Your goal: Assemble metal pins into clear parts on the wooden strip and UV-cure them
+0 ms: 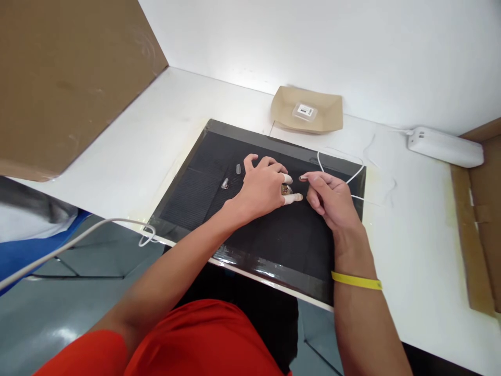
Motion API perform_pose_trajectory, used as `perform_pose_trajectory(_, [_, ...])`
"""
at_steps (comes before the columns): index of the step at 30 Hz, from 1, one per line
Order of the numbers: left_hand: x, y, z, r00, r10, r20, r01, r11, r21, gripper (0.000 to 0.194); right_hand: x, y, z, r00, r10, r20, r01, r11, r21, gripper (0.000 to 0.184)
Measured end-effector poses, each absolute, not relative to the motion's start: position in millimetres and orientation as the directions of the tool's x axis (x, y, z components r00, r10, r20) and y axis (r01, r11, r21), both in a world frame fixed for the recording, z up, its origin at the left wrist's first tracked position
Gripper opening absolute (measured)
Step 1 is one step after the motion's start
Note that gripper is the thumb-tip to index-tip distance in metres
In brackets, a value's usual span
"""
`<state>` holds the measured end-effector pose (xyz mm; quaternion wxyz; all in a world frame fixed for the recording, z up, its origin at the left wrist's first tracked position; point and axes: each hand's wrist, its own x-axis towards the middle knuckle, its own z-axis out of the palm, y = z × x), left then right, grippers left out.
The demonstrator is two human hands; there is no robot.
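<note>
Holding a shiny piece [286, 190] between fingertips, the left hand [264, 185] faces the right hand [332, 197] pinching a slim tip [302, 178].

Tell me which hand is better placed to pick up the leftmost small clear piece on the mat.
Left hand, I'd judge: it is nearer the clear piece. The right hand is farther away, pinching a slim object.

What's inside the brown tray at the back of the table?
The tray holds a small clear plastic case bearing a white label. Whatever lies under the case is covered, and its contents can't be made out.
</note>
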<state>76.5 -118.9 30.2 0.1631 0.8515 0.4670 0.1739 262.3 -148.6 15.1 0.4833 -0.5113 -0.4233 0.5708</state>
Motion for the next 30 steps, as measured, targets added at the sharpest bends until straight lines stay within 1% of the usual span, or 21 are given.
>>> perform_pose_trajectory(6, [77, -120, 31, 0.485, 0.866, 0.126, 0.741, -0.483, 0.466, 0.028, 263, -149, 16, 0.003, 0.985, -0.172, -0.115, -0.170, -0.979, 0.035])
perform_pose_trajectory(13, [77, -123, 33, 0.461, 0.875, 0.145, 0.743, -0.470, 0.476, 0.029, 262, -149, 18, 0.015, 0.984, -0.177, -0.075, -0.175, -0.982, 0.037])
perform_pose_trajectory(20, [79, -129, 33, 0.395, 0.911, 0.120, 0.754, -0.397, 0.523, 0.027, 262, -149, 19, 0.011, 0.985, -0.173, -0.079, -0.171, -0.982, 0.037])
perform_pose_trajectory(28, [81, -131, 29, 0.344, 0.923, 0.171, 0.779, -0.382, 0.497, 0.028, 260, -150, 19, 0.020, 0.985, -0.171, -0.066, -0.170, -0.983, 0.039])
perform_pose_trajectory(30, [81, -131, 29, 0.341, 0.923, 0.178, 0.785, -0.384, 0.485, 0.031, 260, -150, 19, 0.026, 0.984, -0.175, -0.060, -0.173, -0.983, 0.039])
